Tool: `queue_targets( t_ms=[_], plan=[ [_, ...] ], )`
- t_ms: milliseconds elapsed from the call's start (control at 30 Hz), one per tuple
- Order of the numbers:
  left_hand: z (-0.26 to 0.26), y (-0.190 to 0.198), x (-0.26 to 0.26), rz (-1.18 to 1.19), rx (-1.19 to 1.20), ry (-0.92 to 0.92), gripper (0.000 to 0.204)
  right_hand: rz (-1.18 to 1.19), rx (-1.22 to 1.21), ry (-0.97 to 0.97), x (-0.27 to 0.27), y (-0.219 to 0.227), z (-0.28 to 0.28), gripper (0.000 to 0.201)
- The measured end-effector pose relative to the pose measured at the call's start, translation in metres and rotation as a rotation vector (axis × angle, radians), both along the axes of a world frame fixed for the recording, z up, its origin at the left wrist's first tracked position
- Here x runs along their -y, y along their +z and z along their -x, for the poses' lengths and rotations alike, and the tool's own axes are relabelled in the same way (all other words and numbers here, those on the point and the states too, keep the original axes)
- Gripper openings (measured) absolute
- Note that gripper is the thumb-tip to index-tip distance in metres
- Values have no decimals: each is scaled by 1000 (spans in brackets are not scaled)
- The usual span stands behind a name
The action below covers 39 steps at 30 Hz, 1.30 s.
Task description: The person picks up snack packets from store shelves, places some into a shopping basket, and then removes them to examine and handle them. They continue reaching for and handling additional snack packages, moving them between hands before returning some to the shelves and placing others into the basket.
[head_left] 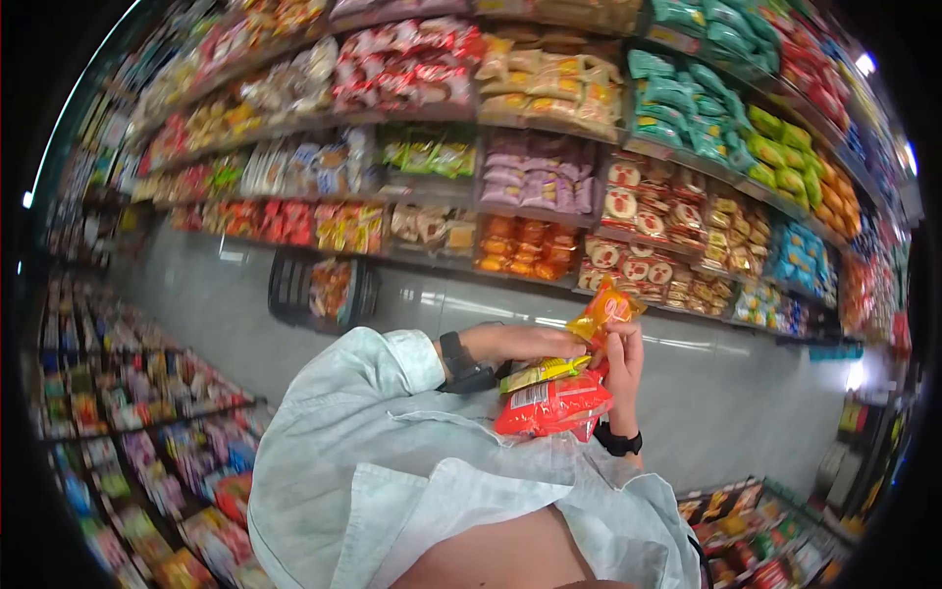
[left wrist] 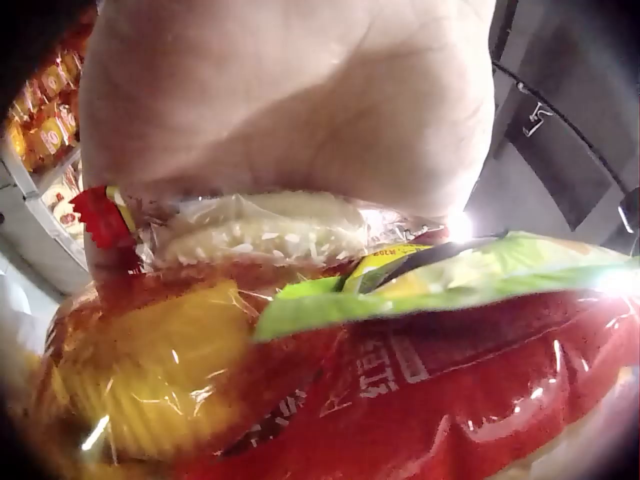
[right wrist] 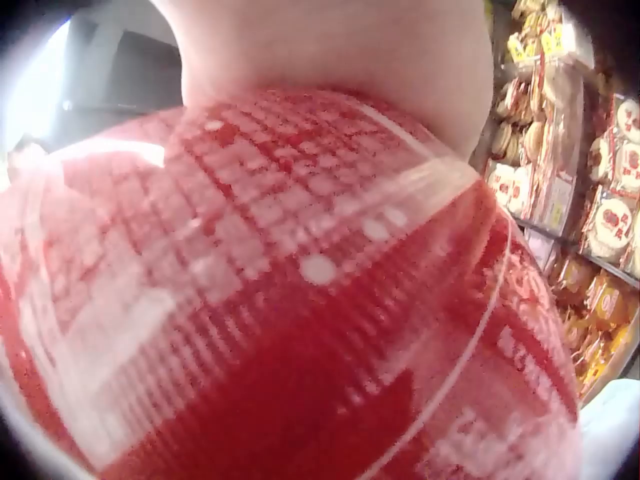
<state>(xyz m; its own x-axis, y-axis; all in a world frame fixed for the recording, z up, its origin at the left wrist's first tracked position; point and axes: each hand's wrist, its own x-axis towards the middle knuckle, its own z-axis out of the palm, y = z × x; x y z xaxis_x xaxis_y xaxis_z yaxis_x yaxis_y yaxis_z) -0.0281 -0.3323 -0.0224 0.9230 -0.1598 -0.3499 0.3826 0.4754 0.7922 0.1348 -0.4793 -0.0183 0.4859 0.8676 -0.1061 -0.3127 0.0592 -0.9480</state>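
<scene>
In the head view, my left hand (head_left: 525, 342) reaches in from the left and holds several snack packets, its fingers meeting the orange packet (head_left: 601, 312). Thumb and fingers of my right hand (head_left: 624, 365) pinch that orange packet's lower part. Below the hands hang a yellow-green packet (head_left: 546, 373) and a red packet (head_left: 555, 404). The left wrist view has my palm (left wrist: 290, 90) over a clear-wrapped pale pastry (left wrist: 260, 230), beside a green packet (left wrist: 440, 285) and red wrapping (left wrist: 470, 390). A red packet (right wrist: 300, 300) fills most of the right wrist view, under my hand (right wrist: 330, 50).
Shelves of packaged snacks (head_left: 540, 182) run across the far side. On the grey floor (head_left: 442, 299) stands a dark basket (head_left: 285, 287) with packets inside. More shelves (head_left: 128, 393) line the left, and a display (head_left: 765, 535) stands at the lower right.
</scene>
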Motion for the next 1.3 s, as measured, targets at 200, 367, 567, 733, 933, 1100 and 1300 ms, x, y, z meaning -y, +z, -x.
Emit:
queue_targets(
  t_ms=[200, 367, 567, 733, 933, 1100, 1300],
  plan=[
    [29, 6, 41, -96, -83, 323, 60, 11, -82, 356, -27, -20, -15, 15],
    [61, 19, 79, -104, -132, 538, 62, 77, -100, 551, -37, -25, 1, 20],
    [71, 20, 86, -147, -30, 564, 59, 103, 10, 425, -33, -16, 9, 17],
    [63, 3, 55, -94, 96, 338, 63, 205, -124, 175, -5, -7, 1, 20],
    [70, -20, 36, 71, 243, 139, 72, 399, 106, -158, 51, -5, 14, 20],
    [92, -30, 26, 120, 272, 8, 75, 537, 174, -80, 93, 18, 54, 25],
    [104, -33, 22, 214, 277, -77, 73, 654, -12, -105, 105, 72, 111, 37]
  ],
)
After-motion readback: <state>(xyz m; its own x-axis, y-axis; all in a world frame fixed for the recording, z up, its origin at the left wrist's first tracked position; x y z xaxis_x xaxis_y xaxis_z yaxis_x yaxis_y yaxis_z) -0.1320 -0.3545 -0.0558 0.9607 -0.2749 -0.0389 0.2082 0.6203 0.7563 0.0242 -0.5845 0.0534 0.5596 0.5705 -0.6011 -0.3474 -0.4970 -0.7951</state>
